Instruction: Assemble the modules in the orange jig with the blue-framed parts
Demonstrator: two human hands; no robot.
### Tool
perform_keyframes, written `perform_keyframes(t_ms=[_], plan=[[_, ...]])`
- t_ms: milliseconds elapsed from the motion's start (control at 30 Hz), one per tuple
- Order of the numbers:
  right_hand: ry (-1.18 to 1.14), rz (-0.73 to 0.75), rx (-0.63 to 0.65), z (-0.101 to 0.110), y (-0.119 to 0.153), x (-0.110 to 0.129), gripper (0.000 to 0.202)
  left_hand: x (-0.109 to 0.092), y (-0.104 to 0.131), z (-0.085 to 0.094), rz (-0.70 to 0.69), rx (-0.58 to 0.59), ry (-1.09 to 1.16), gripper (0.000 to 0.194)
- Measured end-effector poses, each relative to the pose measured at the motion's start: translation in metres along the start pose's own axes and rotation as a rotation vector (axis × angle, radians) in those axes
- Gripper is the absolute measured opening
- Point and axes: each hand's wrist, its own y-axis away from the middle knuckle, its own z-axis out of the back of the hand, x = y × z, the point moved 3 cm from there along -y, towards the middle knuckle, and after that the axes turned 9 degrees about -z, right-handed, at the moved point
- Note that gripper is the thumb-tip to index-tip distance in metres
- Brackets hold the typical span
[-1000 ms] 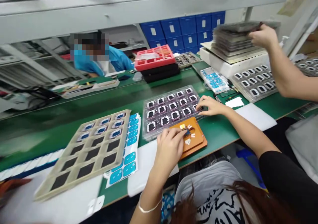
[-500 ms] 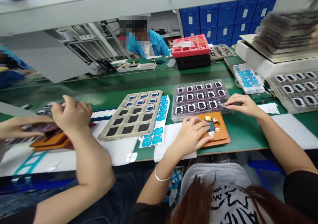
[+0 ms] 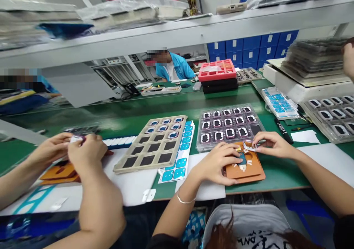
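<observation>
My left hand (image 3: 218, 163) lies with spread fingers on the left part of an orange fixture board (image 3: 253, 171), its fingertips at a small dark teal piece (image 3: 242, 157). Between the thumb and fingers of my right hand (image 3: 272, 144) is a small white-framed part (image 3: 249, 146), held over the board's upper edge. Just behind stands a clear tray (image 3: 203, 146) with rows of similar white-framed dark parts. To the left are a beige tray (image 3: 118, 167), partly filled, and a sheet of blue stickers (image 3: 181, 163).
At the left, a co-worker's hands (image 3: 85, 149) hold a small part above orange boards (image 3: 59, 175). A black marker (image 3: 282, 130) and a tray of blue pieces (image 3: 280, 103) lie right. Another filled tray (image 3: 326, 131) is at the far right. A person sits across the bench.
My right hand has moved from the clear tray's front right corner to the orange board, now holding the white-framed part. The view has shifted upward. The co-worker's hands have come together.
</observation>
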Motion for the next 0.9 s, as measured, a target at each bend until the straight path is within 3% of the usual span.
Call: perform_keyframes(t_ms=[233,567,733,900], plan=[[0.069,0.007,0.009,-0.003,0.002,-0.003,0.012,-0.002,0.002,-0.009,-0.114,-0.135,-0.119,0.052],[0.133,-0.009,0.043,-0.011,-0.001,-0.005,0.020,-0.003,0.000,-0.013,-0.110,-0.185,-0.139,0.061],[0.120,-0.001,0.023,-0.003,-0.001,-0.004,0.021,-0.002,-0.002,-0.013,-0.095,-0.181,-0.065,0.054],[0.170,0.016,0.065,0.002,-0.001,-0.004,0.017,-0.001,-0.004,-0.009,-0.155,-0.248,-0.015,0.054]])
